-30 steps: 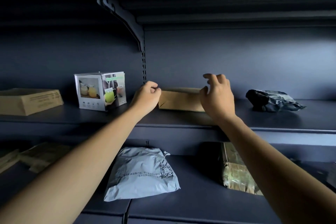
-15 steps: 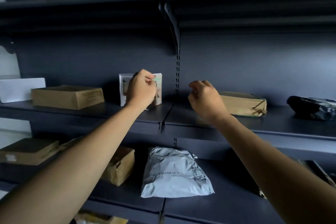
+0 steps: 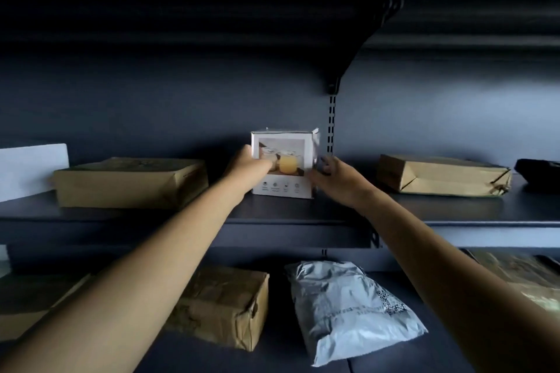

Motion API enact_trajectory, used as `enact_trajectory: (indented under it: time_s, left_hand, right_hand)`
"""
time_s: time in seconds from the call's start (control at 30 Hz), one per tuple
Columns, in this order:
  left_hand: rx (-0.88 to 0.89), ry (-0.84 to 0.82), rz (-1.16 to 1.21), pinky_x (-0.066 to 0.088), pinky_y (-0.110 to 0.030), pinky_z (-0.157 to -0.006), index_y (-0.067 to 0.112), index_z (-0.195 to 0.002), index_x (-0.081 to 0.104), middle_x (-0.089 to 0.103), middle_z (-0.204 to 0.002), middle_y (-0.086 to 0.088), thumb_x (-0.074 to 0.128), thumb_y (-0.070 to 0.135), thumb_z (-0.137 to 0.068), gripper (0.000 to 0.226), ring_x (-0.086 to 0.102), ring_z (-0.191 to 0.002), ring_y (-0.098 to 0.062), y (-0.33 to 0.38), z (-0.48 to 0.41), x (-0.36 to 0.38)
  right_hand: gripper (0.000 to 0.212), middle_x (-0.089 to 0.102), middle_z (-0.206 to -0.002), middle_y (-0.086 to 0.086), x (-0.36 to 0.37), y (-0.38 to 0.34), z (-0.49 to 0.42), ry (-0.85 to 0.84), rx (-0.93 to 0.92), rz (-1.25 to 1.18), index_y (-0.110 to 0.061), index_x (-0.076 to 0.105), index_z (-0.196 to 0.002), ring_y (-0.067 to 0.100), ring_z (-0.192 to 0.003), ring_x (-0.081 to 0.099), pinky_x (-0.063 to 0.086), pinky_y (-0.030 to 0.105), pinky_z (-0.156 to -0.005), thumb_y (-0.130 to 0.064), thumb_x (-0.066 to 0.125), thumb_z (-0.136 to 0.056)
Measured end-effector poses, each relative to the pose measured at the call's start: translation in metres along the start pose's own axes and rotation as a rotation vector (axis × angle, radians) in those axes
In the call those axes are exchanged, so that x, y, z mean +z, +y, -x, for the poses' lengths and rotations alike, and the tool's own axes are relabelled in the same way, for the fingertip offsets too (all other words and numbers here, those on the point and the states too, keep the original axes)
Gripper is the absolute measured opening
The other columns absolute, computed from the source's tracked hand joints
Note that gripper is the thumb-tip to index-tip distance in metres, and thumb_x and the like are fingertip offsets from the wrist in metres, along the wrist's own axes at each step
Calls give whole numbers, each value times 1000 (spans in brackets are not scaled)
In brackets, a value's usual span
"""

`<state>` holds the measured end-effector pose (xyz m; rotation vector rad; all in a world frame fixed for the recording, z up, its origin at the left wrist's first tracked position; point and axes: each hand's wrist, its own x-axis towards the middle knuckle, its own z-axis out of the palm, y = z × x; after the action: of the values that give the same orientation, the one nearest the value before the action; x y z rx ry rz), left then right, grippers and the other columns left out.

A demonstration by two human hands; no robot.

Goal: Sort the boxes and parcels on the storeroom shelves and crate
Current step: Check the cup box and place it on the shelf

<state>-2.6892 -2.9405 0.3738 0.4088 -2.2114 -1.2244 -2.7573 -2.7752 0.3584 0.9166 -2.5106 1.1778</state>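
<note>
1. A small white cardboard box printed with a drinks picture (image 3: 286, 157) stands upright on the dark grey metal shelf (image 3: 454, 215).
2. The left hand (image 3: 248, 165) grips the box's left front edge.
3. The right hand (image 3: 331, 175) clasps its right side with curled fingers.

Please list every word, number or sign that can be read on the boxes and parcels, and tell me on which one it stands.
No text here can be read.
White box: captions under four small icons, too small to read.
Grey mailer: printed lines, blurred; a QR code, no legible characters.
Left brown parcel, right brown parcel, lower brown parcel: no legible print.
</note>
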Motion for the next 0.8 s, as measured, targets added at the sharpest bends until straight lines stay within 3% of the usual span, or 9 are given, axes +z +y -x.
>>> enact_trajectory:
  time_s: [0.07,0.2,0.27,0.33,0.43,0.57,0.7,0.8]
  left_hand:
    - [52,-42,33,40,-27,-64,14,-108,49,56,-100,-3,55,17,-87,22,52,-86,-17,-4,-1,2]
    - [27,-69,275,52,-35,-78,17,-107,48,58,-98,2,63,35,-85,32,57,-88,-13,-9,-4,2]
    - [59,-69,305,52,-33,-71,17,-104,47,60,-96,1,59,35,-89,26,59,-85,-14,-9,-4,1]
    - [128,-56,332,49,-29,-63,19,-103,49,61,-96,1,55,38,-91,23,61,-83,-13,-7,-2,0]
    - [168,-52,487,56,-29,-68,22,-102,53,64,-97,5,52,36,-93,17,65,-89,-14,-5,-1,0]
    - [193,-8,509,41,-5,-53,23,-102,55,59,-93,13,55,32,-95,12,53,-80,4,-5,-2,-1]
    - [104,-146,519,52,-29,-79,25,-103,57,64,-102,5,66,58,-80,41,60,-86,-8,-7,-4,-3]
    - [38,-242,493,53,-46,-91,33,-123,51,63,-121,8,72,73,-56,80,62,-104,-13,-5,-5,-10]
  right_hand:
    - [31,69,-113,9,5,1,-1,82,33,9,-12,60,-120,27,-104,65,52,36,-89,-24,52,-93]
    - [60,57,-129,6,4,6,4,184,4,-191,-24,46,-139,21,-111,61,55,43,-92,-43,66,-86]
    - [65,50,-129,7,1,8,5,212,-11,-289,-30,45,-139,20,-108,63,58,37,-87,-49,70,-82]
    - [60,50,-126,5,-1,8,7,210,-15,-332,-35,45,-138,17,-107,63,56,29,-82,-51,66,-84]
    - [40,62,-115,-4,0,6,9,177,31,-426,-32,49,-133,12,-105,61,54,38,-85,-44,54,-96]
    - [32,62,-110,-4,1,3,8,191,68,-506,-20,50,-131,14,-103,60,55,41,-88,-33,45,-102]
    - [15,61,-112,6,0,3,6,229,98,-565,-22,54,-104,19,-102,60,56,44,-87,-28,41,-104]
    - [18,60,-120,14,-1,3,5,263,118,-515,-17,52,-106,28,-109,59,57,47,-86,-31,41,-103]
